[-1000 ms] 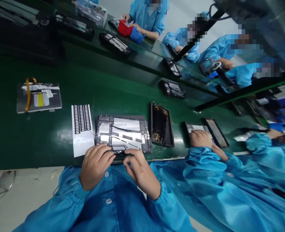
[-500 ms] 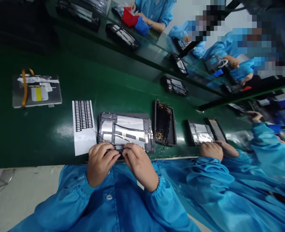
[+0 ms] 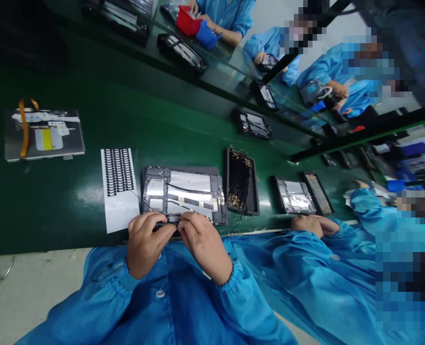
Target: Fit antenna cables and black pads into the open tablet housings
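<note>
An opened tablet-like device point(image 3: 189, 181), with silver panels and black cables in a dark frame, lies in front of me. Both hands meet at its near edge. My left hand point(image 3: 147, 244) is closed in a pinch, thumb against fingers. Close beside it, my right hand point(image 3: 206, 247) pinches too, its fingertips almost touching the left ones. What lies between the fingertips is hidden. A thin black wire point(image 3: 137, 197) runs from above the device's left edge toward my left hand. Left of the device is a white sheet point(image 3: 121, 215) with rows of small black stickers.
Right of the device stands a black tray point(image 3: 256, 203) of thin black wires with gold-coloured ends. A flat metal panel point(image 3: 76, 143) with an orange ribbon lies far left. A co-worker's hands point(image 3: 308, 225) are by another opened device point(image 3: 295, 196). A glass shelf point(image 3: 230, 64) runs behind.
The whole view has shifted slightly, so the bench things appear further left. My hands keep their pinch at the device's near edge. Across the shelf, a co-worker now holds a dark device.
</note>
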A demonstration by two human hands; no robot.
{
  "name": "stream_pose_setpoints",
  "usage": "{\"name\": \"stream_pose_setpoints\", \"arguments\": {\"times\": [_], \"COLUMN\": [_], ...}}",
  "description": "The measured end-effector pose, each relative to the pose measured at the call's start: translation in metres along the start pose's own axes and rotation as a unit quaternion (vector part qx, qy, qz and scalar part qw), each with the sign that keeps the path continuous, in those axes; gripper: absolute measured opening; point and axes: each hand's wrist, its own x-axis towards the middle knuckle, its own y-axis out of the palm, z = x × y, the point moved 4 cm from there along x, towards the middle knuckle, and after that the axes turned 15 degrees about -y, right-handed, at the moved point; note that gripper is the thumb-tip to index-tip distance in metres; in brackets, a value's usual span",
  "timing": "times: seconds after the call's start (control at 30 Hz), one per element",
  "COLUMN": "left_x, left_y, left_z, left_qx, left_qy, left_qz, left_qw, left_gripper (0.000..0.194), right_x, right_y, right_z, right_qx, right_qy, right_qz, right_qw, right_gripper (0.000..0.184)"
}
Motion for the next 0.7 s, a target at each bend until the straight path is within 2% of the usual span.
{"name": "stream_pose_setpoints", "arguments": {"times": [0.13,0.23,0.4,0.7], "left_x": [0.001,0.002,0.002,0.003], "left_y": [0.0,0.0,0.001,-0.001], "left_z": [-0.001,-0.003,-0.005,-0.008], "left_qx": [0.004,0.007,0.02,0.019], "left_qy": [-0.002,-0.003,-0.008,0.011], "left_qz": [0.0,0.002,-0.011,-0.033], "left_qw": [1.0,1.0,1.0,0.999], "left_gripper": [0.011,0.008,0.003,0.01], "right_x": [-0.008,-0.015,-0.015,-0.012], "right_y": [-0.004,-0.005,-0.001,0.0], "right_z": [-0.005,-0.008,-0.009,-0.01], "right_qx": [0.079,0.1,0.089,0.077], "right_qy": [0.009,0.02,0.022,0.024], "right_qz": [-0.072,-0.104,-0.099,-0.085], "right_qw": [0.994,0.989,0.991,0.993], "right_gripper": [0.01,0.014,0.012,0.011]}}
